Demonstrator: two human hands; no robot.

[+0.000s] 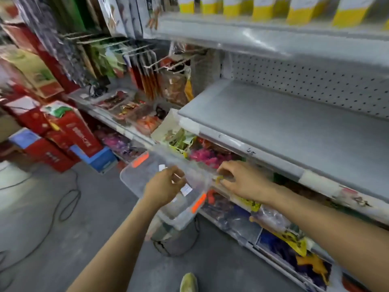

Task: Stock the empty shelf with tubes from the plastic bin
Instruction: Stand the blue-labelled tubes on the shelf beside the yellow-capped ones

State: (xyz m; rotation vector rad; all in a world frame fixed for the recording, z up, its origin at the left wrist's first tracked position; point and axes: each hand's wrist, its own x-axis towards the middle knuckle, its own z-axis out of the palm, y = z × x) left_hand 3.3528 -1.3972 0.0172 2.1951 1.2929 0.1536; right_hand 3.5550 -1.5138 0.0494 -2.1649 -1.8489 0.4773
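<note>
The clear plastic bin point(134, 175) with orange latches sits low in front of the shelving, on a grey stand. My left hand point(166, 186) reaches inside it, fingers curled round a small pale tube point(176, 178) that is blurred. At the bin's right rim, the thumb and curled fingers of my right hand point(237, 180) close on the edge, with something yellowish between them. The empty grey shelf point(284, 127) runs above and to the right of both hands, with a pegboard back.
Under the empty shelf, a lower shelf point(263, 209) is packed with colourful bagged goods. Yellow-and-white boxes point(261, 9) line the top shelf. Red cartons point(69, 131) are stacked at the left. A black cable point(69, 199) loops over the grey floor. My shoe point(188, 282) shows at the bottom.
</note>
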